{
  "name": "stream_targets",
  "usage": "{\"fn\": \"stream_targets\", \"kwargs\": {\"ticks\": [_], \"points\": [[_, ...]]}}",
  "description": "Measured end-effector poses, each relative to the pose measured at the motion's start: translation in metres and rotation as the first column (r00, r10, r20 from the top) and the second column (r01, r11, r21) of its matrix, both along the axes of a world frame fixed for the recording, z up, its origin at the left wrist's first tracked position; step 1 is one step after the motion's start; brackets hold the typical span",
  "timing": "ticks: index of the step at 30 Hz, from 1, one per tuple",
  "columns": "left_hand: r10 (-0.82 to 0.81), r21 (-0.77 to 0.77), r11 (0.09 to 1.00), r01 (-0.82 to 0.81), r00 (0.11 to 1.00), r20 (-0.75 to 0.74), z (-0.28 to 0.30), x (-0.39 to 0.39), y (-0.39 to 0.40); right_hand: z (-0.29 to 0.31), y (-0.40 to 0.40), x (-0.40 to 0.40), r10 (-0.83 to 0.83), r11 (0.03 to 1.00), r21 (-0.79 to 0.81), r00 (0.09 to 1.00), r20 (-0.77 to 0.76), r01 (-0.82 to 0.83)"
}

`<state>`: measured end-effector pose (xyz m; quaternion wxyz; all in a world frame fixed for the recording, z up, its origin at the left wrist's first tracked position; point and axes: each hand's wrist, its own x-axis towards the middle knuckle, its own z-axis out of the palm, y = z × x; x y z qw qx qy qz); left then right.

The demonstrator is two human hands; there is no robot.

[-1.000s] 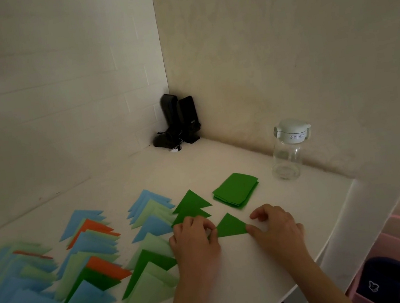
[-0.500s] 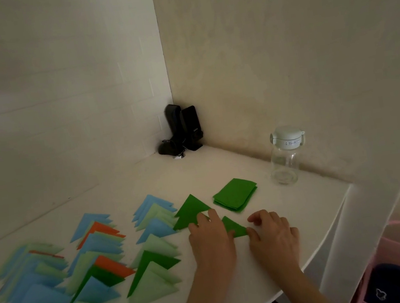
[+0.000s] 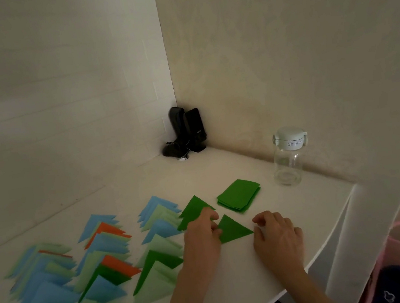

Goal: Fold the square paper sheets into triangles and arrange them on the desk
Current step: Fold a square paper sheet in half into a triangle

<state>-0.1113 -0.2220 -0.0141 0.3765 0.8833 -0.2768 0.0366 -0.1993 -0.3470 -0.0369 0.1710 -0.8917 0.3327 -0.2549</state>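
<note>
White corner desk [image 3: 222, 173] — both hands' fingers [image 3: 213, 229] pinching a dark green triangle [image 3: 232, 230]

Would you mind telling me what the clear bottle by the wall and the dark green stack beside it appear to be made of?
The clear bottle looks like glossy glass or hard plastic, see-through to its base, with a pale matte plastic cap. The dark green stack looks like thin matte paper: flat sheets with sharp, layered edges.

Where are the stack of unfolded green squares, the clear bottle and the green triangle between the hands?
stack of green squares [image 3: 238, 195], head view, top sheet's middle
clear bottle [image 3: 288, 164], head view, glass body
green triangle [image 3: 232, 230], head view, its middle
</note>
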Motion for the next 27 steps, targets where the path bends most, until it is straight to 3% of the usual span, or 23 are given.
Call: {"fn": "stream_targets", "kwargs": {"ticks": [6,16,21,24,27], "points": [[0.153,0.069,0.984,-0.163,0.98,0.128,0.01,0.026,0.032,0.0,-0.001,-0.001,0.009,1.0,0.006,1.0,-0.009,-0.009],[0.25,0.273,0.9,-0.339,0.916,0.313,0.005,0.031,0.02,0.005,0.001,-0.002,0.027,0.999,0.03,1.0,-0.009,-0.027],[0.312,0.159,0.914,-0.374,0.897,0.314,0.002,0.026,0.009,0.011,-0.004,0.004,0.042,0.997,0.069,0.998,-0.044,-0.039],[0.218,-0.049,0.975,-0.216,0.893,0.394,-0.006,0.015,-0.004,0.018,-0.013,0.019,0.099,0.994,0.052,0.995,0.013,-0.099],[0.09,-0.098,0.994,-0.056,0.917,0.388,-0.018,0.002,-0.008,0.025,-0.023,0.038,0.181,0.98,-0.072,0.982,-0.055,-0.185]]}}
